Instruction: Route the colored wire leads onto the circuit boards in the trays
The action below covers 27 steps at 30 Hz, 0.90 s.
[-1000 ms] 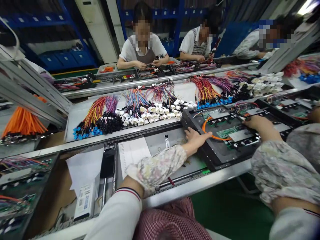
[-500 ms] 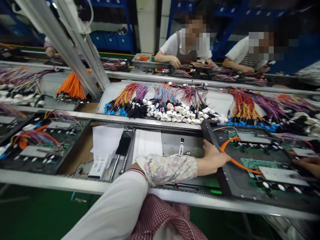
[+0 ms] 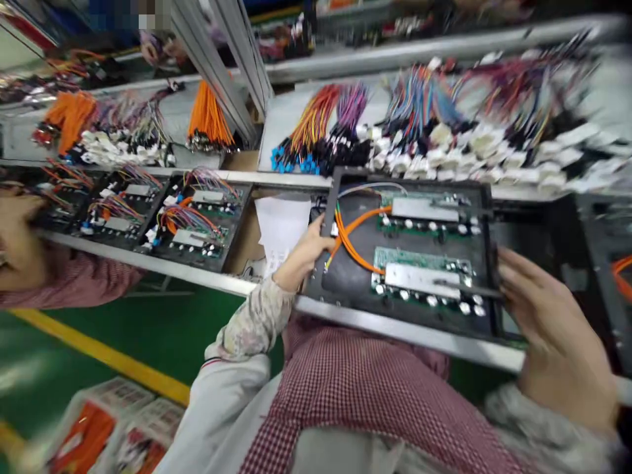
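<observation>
In front of me a black tray-like frame [image 3: 345, 284] lies over the metal rails. It bears two green circuit boards, each with a silver metal cover: an upper board [image 3: 425, 210] and a lower board [image 3: 422, 280]. Orange wires [image 3: 351, 249] curve from its left side to the boards, with thinner wires beside them. My left hand [image 3: 312, 249] grips the frame's left edge, thumb on top. At the right edge my right hand [image 3: 553, 316] holds the frame, slightly blurred, its fingertips partly hidden.
Several similar frames [image 3: 232, 247] with wired boards line the rails to the left. Wire bundles with white connectors [image 3: 434, 155] and orange wires [image 3: 210, 115] lie on the shelf behind. White paper [image 3: 284, 227] lies left of my frame. Another person's hand [image 3: 20, 230] is at far left.
The frame has moved left along the rails to in front of me, over the papers and pen. My right hand has come into view on its right edge. The view has turned.
</observation>
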Tool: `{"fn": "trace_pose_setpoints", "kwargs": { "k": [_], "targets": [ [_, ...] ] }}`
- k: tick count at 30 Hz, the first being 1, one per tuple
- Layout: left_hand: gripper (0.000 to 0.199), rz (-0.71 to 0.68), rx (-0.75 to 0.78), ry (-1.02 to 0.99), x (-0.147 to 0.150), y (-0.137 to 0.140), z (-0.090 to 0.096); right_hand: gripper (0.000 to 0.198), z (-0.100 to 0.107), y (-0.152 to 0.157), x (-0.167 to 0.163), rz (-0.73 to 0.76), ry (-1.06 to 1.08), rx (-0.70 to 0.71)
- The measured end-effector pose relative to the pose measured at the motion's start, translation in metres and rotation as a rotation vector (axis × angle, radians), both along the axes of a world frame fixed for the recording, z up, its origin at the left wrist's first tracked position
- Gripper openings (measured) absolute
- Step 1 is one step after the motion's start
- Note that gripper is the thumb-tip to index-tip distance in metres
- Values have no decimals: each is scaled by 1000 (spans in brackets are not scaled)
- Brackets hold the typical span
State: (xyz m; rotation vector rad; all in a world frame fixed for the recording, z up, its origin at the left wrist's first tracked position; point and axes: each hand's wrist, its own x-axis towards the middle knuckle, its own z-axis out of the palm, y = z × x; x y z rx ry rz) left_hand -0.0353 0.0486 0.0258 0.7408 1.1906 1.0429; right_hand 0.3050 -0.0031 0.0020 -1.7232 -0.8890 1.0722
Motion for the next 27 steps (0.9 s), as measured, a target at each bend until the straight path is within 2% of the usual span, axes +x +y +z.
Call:
{"fn": "trace_pose_setpoints", "kwargs": {
  "k": [3,7,10,19,23,25,27],
  "targets": [
    [58,0,21,35,-25,3,-21,65,-20,13,-42,-101,122,25],
    [61,1,17,46,-38,1,-36,64,-37,14,-62,-190,200,43],
    [65,-15,23,46,-41,-1,-40,62,-39,5,-65,-214,193,63],
    [79,-75,-5,106,-49,0,-41,62,-40,-1,-75,-150,141,27],
    [79,-113,55,285,-81,0,-37,63,-45,-5,-95,-48,181,21],
    [81,-108,113,466,-100,-5,-30,63,-50,-8,-107,40,203,15],
    [83,-74,166,733,-110,-17,-20,63,-53,-10,-120,183,208,28]
  ]
}}
